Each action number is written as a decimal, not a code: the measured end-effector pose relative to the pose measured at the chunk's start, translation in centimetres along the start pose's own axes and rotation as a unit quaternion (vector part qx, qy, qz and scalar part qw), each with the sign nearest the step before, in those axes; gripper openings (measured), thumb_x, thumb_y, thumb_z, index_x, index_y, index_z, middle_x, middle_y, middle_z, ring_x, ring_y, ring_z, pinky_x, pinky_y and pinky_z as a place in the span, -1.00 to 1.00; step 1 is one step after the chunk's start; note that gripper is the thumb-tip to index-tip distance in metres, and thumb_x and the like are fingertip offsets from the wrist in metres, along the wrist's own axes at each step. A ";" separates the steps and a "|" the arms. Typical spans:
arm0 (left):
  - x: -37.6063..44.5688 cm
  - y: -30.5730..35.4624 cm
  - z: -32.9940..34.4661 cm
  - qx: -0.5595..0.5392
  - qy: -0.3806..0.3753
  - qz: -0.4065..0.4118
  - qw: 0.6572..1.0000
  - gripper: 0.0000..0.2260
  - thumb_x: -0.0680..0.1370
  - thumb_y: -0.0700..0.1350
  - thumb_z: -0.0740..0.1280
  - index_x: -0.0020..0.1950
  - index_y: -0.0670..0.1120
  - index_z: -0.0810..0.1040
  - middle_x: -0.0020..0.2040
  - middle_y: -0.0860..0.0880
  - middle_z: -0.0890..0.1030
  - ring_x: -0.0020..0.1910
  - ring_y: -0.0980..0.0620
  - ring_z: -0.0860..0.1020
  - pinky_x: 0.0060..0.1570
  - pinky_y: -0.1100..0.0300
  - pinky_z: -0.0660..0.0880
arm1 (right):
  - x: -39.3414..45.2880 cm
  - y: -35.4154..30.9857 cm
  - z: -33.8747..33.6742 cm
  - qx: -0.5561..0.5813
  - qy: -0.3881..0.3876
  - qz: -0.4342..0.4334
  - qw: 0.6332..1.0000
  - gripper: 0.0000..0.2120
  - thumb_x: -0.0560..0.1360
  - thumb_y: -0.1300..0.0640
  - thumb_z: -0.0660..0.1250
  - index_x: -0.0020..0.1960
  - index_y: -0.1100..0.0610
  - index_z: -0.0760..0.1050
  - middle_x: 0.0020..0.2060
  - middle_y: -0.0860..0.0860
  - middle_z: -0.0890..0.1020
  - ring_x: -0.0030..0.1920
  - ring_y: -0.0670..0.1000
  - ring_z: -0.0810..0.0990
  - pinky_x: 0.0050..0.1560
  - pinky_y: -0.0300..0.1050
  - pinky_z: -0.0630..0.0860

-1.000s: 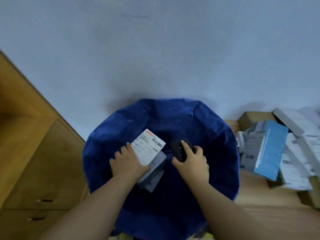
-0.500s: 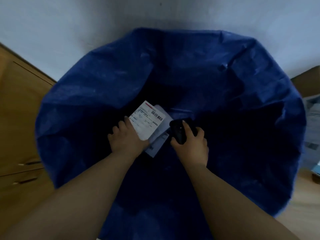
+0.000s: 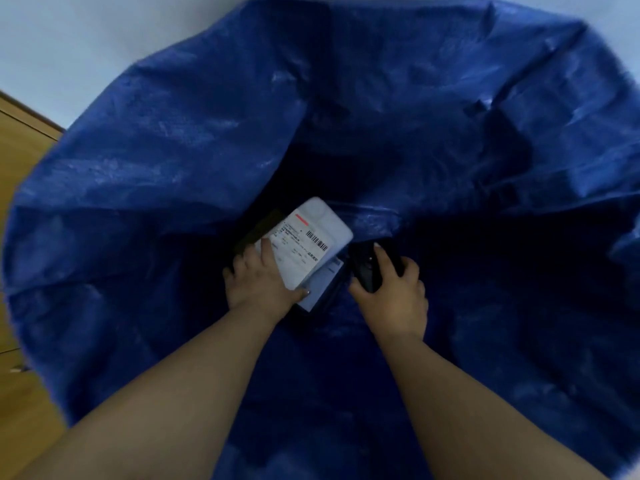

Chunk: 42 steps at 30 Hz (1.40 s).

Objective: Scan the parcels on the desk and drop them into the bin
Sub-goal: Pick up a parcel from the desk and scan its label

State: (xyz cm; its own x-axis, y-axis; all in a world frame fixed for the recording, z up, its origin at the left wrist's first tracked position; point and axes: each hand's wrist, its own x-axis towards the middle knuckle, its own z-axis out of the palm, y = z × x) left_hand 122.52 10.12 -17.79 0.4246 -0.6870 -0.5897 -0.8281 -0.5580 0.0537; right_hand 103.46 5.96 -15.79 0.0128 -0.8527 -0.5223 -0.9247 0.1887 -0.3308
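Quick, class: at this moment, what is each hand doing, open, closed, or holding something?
Left hand: grips the labelled parcel over the blue bin.
Right hand: grips the black scanner.

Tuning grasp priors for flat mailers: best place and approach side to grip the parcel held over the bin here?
Grip the parcel at its near long edge, coming from the left as the left hand does: it is thin and flat, so a thumb-over, fingers-under pinch suits it and leaves the barcode label uncovered. The right hand holds the scanner.

The light is soft and dim. The deep middle of the big blue woven plastic bin (image 3: 173,161) is very dark. Edges look bent and a bit blurry.
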 end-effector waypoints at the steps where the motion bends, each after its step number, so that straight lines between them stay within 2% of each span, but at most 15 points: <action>1: -0.2 0.0 -0.1 0.011 0.002 0.002 1.000 0.10 0.34 0.45 0.36 0.59 -0.05 -0.18 0.54 -0.16 0.04 0.47 -0.20 0.14 0.44 -0.16 0.16 | -0.2 0.1 -0.2 0.000 -0.003 -0.001 1.000 -0.31 0.51 -0.30 0.28 0.57 -0.26 0.11 0.49 0.06 0.20 0.34 0.17 0.35 0.34 0.13 0.31; 5: -2.0 0.3 -1.3 0.016 0.027 0.003 1.000 -0.02 0.42 0.44 0.27 0.60 -0.03 -0.12 0.54 -0.15 0.05 0.45 -0.18 0.16 0.43 -0.13 0.19 | -1.3 0.3 -1.4 0.002 -0.013 -0.010 1.000 -0.32 0.52 -0.28 0.28 0.57 -0.28 0.09 0.50 0.05 0.18 0.36 0.17 0.33 0.36 0.12 0.28; 11: -7.0 0.2 -4.0 0.021 0.104 0.016 0.994 -0.19 0.49 0.37 0.20 0.58 -0.03 0.02 0.49 -0.13 0.22 0.38 -0.14 0.28 0.30 -0.03 0.31 | -4.4 0.5 -4.2 -0.008 -0.012 -0.041 0.999 -0.32 0.55 -0.27 0.27 0.58 -0.27 0.06 0.51 0.06 0.16 0.35 0.18 0.33 0.35 0.12 0.30; 16: -11.5 0.1 -6.2 0.056 0.146 0.028 0.987 -0.25 0.52 0.37 0.16 0.57 -0.03 0.08 0.44 -0.09 0.30 0.33 -0.11 0.34 0.26 -0.01 0.33 | -7.7 0.9 -6.6 -0.034 -0.008 -0.067 0.997 -0.32 0.55 -0.27 0.25 0.58 -0.27 0.04 0.52 0.06 0.14 0.37 0.18 0.31 0.36 0.13 0.33; 20: -15.0 0.4 -8.2 0.044 0.169 0.037 0.984 -0.28 0.53 0.32 0.17 0.57 -0.03 0.10 0.43 -0.08 0.32 0.32 -0.11 0.35 0.24 0.00 0.32 | -11.1 0.8 -8.3 -0.020 0.028 -0.084 0.996 -0.32 0.53 -0.29 0.26 0.58 -0.25 0.09 0.51 0.06 0.18 0.35 0.18 0.34 0.34 0.13 0.33; 24: -18.0 1.0 -10.2 0.034 0.192 0.058 0.979 -0.31 0.54 0.28 0.18 0.57 -0.01 0.11 0.44 -0.09 0.31 0.34 -0.12 0.34 0.26 -0.01 0.31 | -14.7 -0.1 -9.6 0.029 0.070 -0.078 0.994 -0.34 0.52 -0.27 0.27 0.56 -0.24 0.13 0.49 0.04 0.21 0.33 0.17 0.35 0.34 0.13 0.33; 29: -21.2 2.1 -12.3 -0.059 0.216 0.091 0.970 -0.36 0.56 0.25 0.21 0.57 0.05 0.15 0.47 -0.06 0.30 0.36 -0.11 0.32 0.29 0.00 0.30 | -18.7 -1.8 -11.5 0.193 0.143 -0.081 0.967 -0.33 0.48 -0.25 0.35 0.53 -0.26 0.21 0.43 -0.03 0.28 0.27 0.09 0.42 0.25 0.14 0.48; 33: -23.5 2.4 -14.6 -0.102 0.226 0.141 0.959 -0.40 0.57 0.24 0.22 0.56 0.08 0.19 0.43 -0.06 0.33 0.33 -0.12 0.35 0.23 -0.01 0.35 | -21.8 -1.7 -14.4 0.219 0.201 -0.108 0.949 -0.33 0.46 -0.25 0.37 0.52 -0.25 0.25 0.41 -0.09 0.29 0.29 0.03 0.43 0.21 0.03 0.51; 36: -25.5 3.3 -16.0 -0.116 0.239 0.190 0.945 -0.42 0.57 0.23 0.22 0.55 0.08 0.24 0.43 -0.06 0.35 0.34 -0.12 0.34 0.23 -0.03 0.37 | -23.8 -0.6 -16.7 0.221 0.228 -0.095 0.944 -0.35 0.47 -0.23 0.40 0.51 -0.26 0.28 0.41 -0.08 0.31 0.32 0.02 0.43 0.15 -0.12 0.42; 39: -27.7 5.0 -17.1 -0.123 0.237 0.254 0.930 -0.42 0.57 0.22 0.24 0.55 0.11 0.24 0.42 -0.05 0.35 0.35 -0.12 0.33 0.24 -0.03 0.36 | -26.3 1.8 -18.6 0.228 0.238 -0.080 0.941 -0.35 0.46 -0.20 0.43 0.50 -0.25 0.30 0.41 -0.07 0.32 0.32 -0.01 0.44 0.21 -0.14 0.41; 42: -30.0 7.2 -17.5 -0.115 0.218 0.336 0.909 -0.42 0.56 0.21 0.27 0.55 0.15 0.24 0.39 -0.04 0.37 0.33 -0.11 0.33 0.23 -0.01 0.35 | -29.0 4.7 -20.2 0.238 0.250 -0.056 0.937 -0.35 0.44 -0.17 0.45 0.49 -0.24 0.33 0.36 -0.04 0.36 0.30 -0.01 0.45 0.30 -0.05 0.44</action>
State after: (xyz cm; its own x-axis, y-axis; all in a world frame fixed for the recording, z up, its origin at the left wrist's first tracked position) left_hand 110.18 18.53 14.35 -0.0027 -0.9999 0.0115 -0.8774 0.0079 0.4797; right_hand 91.02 21.72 13.62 -0.1902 -0.9792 -0.0704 -0.6528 0.1797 -0.7359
